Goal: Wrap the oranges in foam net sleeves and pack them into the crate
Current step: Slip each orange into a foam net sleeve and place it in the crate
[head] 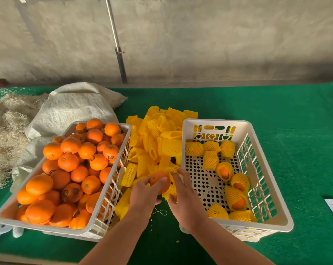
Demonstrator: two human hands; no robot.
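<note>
Holding an orange point(159, 181) over the green table point(276, 104), the left hand point(142, 194) has its fingers curled around the fruit from the left and below. The right hand point(183, 196) is just beside it and pinches a yellow foam sleeve point(170, 190) which lies against the right side of the orange and hangs a little under it; the sleeve covers only this side, and most of the orange is bare. Both hands are between two white crates. The left crate point(81, 229) is full of bare oranges point(70, 165), piled higher than its rim, and some of them carry small dark stickers. The right crate point(272, 213) has a floor with round holes and holds wrapped oranges point(236, 190), which lie along its far wall and its right side, while the near left part of the floor shows. Between the crates there is a heap of loose yellow sleeves point(158, 138), and it reaches to the far ends of both. Behind the left crate lies a white woven sack point(76, 106), and to the left of it a pile of pale straw-like fibre point(7, 131). A thin pole point(117, 44) leans on the grey wall point(219, 39) behind the table.
</note>
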